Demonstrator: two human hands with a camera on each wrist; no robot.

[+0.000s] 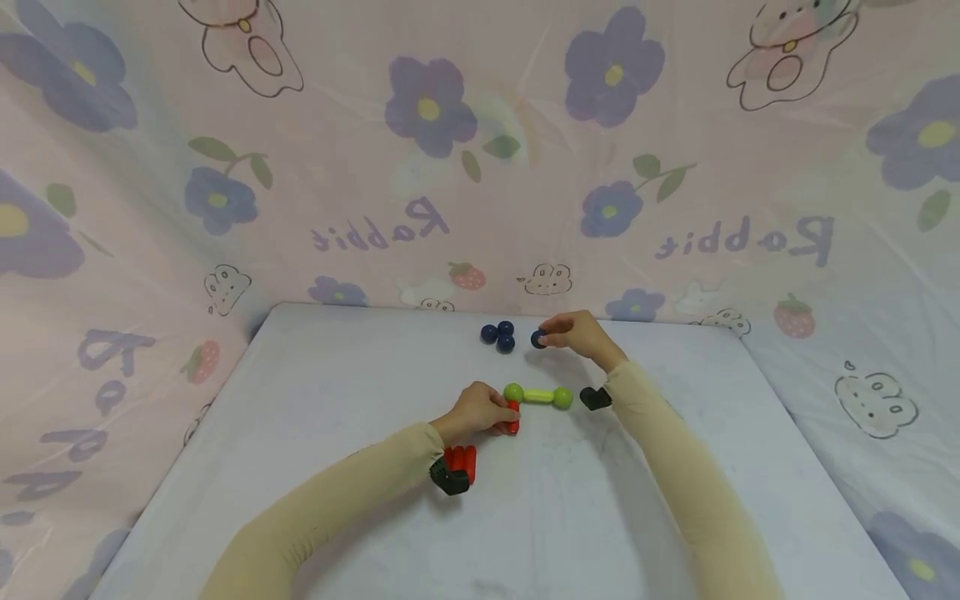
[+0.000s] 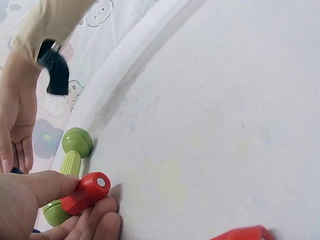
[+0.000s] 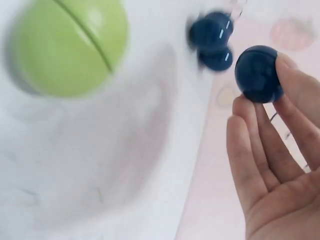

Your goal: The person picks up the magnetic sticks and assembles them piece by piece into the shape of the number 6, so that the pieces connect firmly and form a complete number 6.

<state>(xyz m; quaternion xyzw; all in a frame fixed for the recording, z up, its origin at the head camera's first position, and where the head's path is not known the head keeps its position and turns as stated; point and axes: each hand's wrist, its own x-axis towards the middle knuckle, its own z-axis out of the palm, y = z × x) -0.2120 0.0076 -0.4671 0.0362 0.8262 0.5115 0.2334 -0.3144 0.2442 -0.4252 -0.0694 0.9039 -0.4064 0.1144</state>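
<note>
"What's that left hand (image 1: 477, 410) got?"

"A short red rod (image 2: 86, 195), pinched between thumb and fingers. Its far end sits right by a green ball (image 1: 513, 392); I can't quite tell if they touch."

"And the right hand (image 1: 576, 333)?"

"Thumb and fingertips round a blue ball (image 3: 257, 74), out toward the far edge of the table (image 1: 315, 375)."

"How would you handle them?"

"I'd pinch the red rod away from its far end, and line that end up with the green ball's middle before pressing. A light fingertip hold suits the blue one, with most of its surface left bare; it could easily roll if dropped."

"Now count for me, working outward."

"One red rod in hand, and three more (image 1: 469, 463) side by side near the left wrist, partly behind a black wrist camera (image 1: 450, 477), so others might be hidden. Two green balls, one yellow-green rod (image 1: 537, 396) between them. Then three blue balls (image 1: 506, 343) bunched at the back: four with the held one."
</note>
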